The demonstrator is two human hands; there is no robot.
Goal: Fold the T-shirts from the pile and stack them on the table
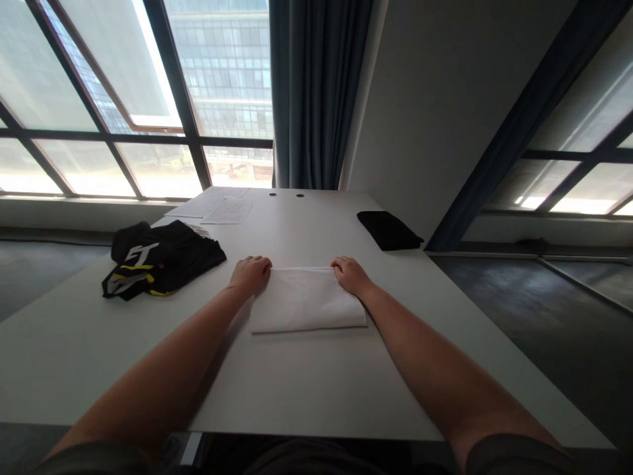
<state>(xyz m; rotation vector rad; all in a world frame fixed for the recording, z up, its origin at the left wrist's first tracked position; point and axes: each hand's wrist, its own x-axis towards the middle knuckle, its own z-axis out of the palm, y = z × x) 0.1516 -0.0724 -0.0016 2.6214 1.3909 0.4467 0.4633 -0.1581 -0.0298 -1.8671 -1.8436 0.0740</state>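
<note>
A white cloth (pixel 306 300), folded into a flat rectangle, lies on the table in front of me. At its far left corner my left hand (pixel 252 274) has its fingers closed on the edge. My right hand (pixel 350 274) grips the far right corner between thumb and fingers. The near edge of the cloth rests flat on the tabletop. Its folds hide whether it is a garment. The exact hold of the left fingertips is partly covered by the hand.
A crumpled black garment (pixel 168 257) with yellow and white markings lies at the left of the white table (pixel 316 389). Toward the right edge is a folded black cloth (pixel 388 229). Paper sheets (pixel 227 211) lie at the far left, near two round holes.
</note>
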